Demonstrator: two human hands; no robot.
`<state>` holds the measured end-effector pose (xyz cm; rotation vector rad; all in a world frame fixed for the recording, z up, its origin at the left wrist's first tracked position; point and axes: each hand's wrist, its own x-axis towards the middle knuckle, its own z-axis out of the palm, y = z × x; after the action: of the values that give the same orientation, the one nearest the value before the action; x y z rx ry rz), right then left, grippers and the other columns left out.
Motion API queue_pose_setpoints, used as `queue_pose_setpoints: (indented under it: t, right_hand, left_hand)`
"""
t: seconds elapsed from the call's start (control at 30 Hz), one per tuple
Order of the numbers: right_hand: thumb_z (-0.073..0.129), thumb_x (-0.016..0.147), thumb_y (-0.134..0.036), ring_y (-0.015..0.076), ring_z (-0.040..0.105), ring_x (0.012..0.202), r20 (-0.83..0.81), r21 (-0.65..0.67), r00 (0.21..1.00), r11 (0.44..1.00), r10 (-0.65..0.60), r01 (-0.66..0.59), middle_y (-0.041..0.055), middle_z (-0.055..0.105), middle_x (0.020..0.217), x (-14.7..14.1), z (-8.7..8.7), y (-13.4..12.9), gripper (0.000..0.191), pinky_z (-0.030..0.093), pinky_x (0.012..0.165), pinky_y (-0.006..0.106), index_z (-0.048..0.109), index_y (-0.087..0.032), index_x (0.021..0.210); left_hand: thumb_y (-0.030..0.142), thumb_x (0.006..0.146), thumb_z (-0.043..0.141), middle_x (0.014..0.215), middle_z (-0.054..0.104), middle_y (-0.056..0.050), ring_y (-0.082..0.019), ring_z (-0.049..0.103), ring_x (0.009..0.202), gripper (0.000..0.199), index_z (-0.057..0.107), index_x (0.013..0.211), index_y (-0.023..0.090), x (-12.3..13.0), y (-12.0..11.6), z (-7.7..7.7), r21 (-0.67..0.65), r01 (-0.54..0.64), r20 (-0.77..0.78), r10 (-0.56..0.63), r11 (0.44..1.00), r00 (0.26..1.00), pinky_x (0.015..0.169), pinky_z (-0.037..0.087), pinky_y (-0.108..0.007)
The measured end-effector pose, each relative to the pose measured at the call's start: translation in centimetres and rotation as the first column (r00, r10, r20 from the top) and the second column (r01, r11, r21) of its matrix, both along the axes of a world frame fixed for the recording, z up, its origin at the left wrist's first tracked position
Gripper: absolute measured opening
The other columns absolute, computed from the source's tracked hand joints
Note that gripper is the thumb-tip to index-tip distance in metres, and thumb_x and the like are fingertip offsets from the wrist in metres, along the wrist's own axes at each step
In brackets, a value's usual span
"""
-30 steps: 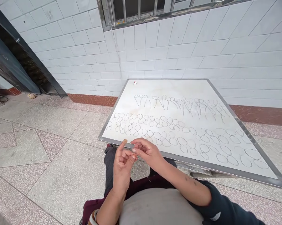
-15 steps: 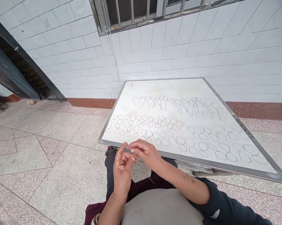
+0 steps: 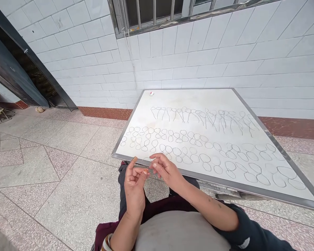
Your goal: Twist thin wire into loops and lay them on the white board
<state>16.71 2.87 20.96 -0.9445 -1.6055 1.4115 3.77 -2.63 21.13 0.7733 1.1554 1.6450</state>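
Note:
My left hand (image 3: 135,186) is pinched closed, thumb against fingertips, on a small orange piece (image 3: 145,172) too tiny to identify. Its index finger points up, with a tan covering on the tip. Just right of it, my right hand (image 3: 168,171) has its thumb and fingers drawn together; whatever they hold is too fine to make out. Both hands are above my lap at the near edge of a white grey-rimmed table (image 3: 172,98). Thin dark wire-like loops (image 3: 205,158) cover its near half in paired rings. Behind them lies a row of small loops with long tails (image 3: 185,113).
A small white and red object (image 3: 152,93) lies at the table's far left corner. Beyond the table stands a white tiled wall (image 3: 91,69) with a barred window (image 3: 157,12). An open dark door (image 3: 18,69) is at left, over a speckled stone floor (image 3: 75,184).
My hands have drawn slightly apart; the right has turned a little with its fingers now beside the left's pinch. The view has shifted slightly, so the table sits further right.

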Motion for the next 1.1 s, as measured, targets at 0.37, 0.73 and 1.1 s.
queue_pose_setpoints:
  t: [0.37,0.73,1.1]
  right_hand:
    - [0.048,0.092,-0.027,0.0133,0.059,0.066,0.168,0.134,0.983,0.986,0.077,-0.100,-0.0011,0.064,0.078,-0.4,-0.6,-1.8,0.012,0.047,0.062,0.026,0.059,-0.025,0.096]
    - [0.038,0.098,-0.032,0.0149,0.059,0.067,0.346,0.181,0.929,0.963,0.130,-0.202,-0.0013,0.060,0.073,0.5,-1.1,-2.4,0.022,0.047,0.064,0.028,0.056,-0.024,0.090]
    - [0.036,0.098,-0.033,0.0180,0.060,0.069,0.382,0.187,0.922,0.971,0.068,-0.149,0.0007,0.063,0.075,1.3,-2.2,-2.9,0.025,0.049,0.065,0.033,0.056,-0.025,0.087]
  left_hand:
    - [0.021,0.080,0.071,0.078,0.065,0.003,-0.013,0.063,0.086,0.055,0.050,0.131,0.023,-0.4,0.0,0.0,-0.001,-0.109,0.065,0.108,0.994,0.992,0.086,0.046,-0.028]
    - [0.020,0.076,0.073,0.072,0.063,0.005,-0.011,0.063,0.074,0.055,0.054,0.127,0.021,-2.1,0.3,0.8,0.038,-0.243,-0.015,0.243,0.969,0.970,0.080,0.048,-0.027]
    - [0.020,0.073,0.074,0.070,0.065,0.004,-0.011,0.063,0.075,0.050,0.059,0.121,0.017,-5.9,0.3,2.4,0.092,-0.395,-0.123,0.404,0.914,0.906,0.077,0.049,-0.025]
